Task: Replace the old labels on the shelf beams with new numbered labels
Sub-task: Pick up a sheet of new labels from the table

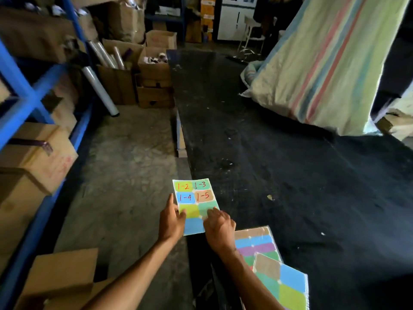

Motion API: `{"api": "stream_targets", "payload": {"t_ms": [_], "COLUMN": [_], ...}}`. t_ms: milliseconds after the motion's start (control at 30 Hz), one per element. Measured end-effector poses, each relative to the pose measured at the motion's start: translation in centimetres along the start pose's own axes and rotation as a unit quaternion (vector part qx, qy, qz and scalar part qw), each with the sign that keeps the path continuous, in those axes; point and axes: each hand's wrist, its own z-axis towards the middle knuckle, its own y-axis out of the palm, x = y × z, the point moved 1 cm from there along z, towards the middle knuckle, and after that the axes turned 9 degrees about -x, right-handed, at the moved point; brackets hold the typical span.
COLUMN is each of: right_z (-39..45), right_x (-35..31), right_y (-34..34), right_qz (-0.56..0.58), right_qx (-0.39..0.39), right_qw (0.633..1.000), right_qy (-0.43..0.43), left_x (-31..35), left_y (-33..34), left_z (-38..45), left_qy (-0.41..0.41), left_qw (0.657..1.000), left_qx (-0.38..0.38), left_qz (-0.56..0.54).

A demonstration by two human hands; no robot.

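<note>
A long black table [279, 153] fills the middle and right of the frame, running from the bottom edge up toward the top centre, its surface dusty and flecked with small scraps. Down the left side stands a blue shelf rack [24, 97], its beams crossing in the upper left, with cardboard boxes [38, 157] stacked on its levels. On the right, a striped cloth [324, 59] in pale green, blue and pink hangs down over the far end of the table. Between rack and table lies the bare concrete floor [125, 175], and more open boxes [154, 77] crowd the upper centre beside a leaning roll of clear film [100, 88]. In the lower right, a stack of spare label sheets [277, 269] in mixed colours rests on the table near its front edge. The label sheet [195, 204] I am working on lies at the table's left edge, lower centre, partly overhanging it; its top four labels read 1-2, 1-3, 1-4 and 1-5 in red, and the ones below are blank. My left hand [172, 222] pinches the sheet's left edge, thumb on the yellow-green label, fingers narrow on the paper. My right hand [220, 229] presses down on the green label, fingers curled close together at its corner.
</note>
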Motion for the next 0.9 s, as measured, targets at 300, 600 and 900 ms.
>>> {"api": "stream_targets", "payload": {"t_ms": [300, 600, 900], "right_z": [2.5, -7.7, -28.3], "right_x": [-15.5, -34.8, -46.4], "right_y": [1.2, 9.0, 18.3], "right_qz": [0.413, 0.466, 0.425], "right_qx": [-0.109, -0.335, -0.544], "right_qw": [0.903, 0.783, 0.644], "right_qy": [-0.046, -0.238, -0.330], "left_x": [-0.1, -2.2, -6.6], "left_y": [-17.6, -37.8, -51.6], "left_z": [-3.1, -18.1, -38.0], "left_qy": [0.097, 0.106, 0.118], "left_qw": [0.987, 0.941, 0.864], "left_qx": [0.077, 0.258, 0.421], "left_qz": [-0.105, -0.194, -0.249]}}
